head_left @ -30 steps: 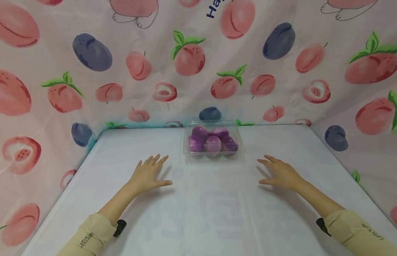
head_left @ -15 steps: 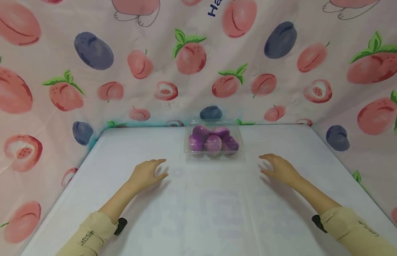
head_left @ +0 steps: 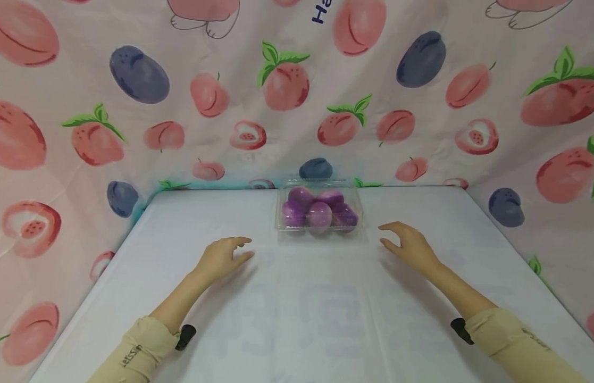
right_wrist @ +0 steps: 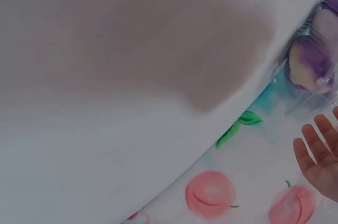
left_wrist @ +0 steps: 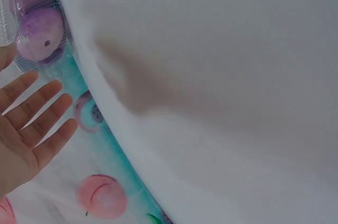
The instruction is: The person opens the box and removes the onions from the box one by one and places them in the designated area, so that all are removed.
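Observation:
A clear plastic clamshell box (head_left: 282, 226) with its lid down stands at the far middle of the table. Inside it are several round purple fruits or vegetables (head_left: 318, 215), some with paler patches; their kind I cannot tell. To the left of the box and nearer the viewer, my left hand (head_left: 220, 258) hovers above the table, fingers spread and holding nothing. My right hand (head_left: 411, 246) hangs in the air to the right of the box, thumb apart from the fingers, also holding nothing. Both hands are apart from the box. The wrist views show the hands' palms and part of the box.
A white-covered table (head_left: 325, 308) reaches back to a pink fruit-print curtain (head_left: 182, 48), which also runs along both sides. The box stands close to the table's back edge.
Spread fingers on my left hand have come closer together and bent slightly. My right hand has moved a little forward and left, nearer the box. The box stays where it was.

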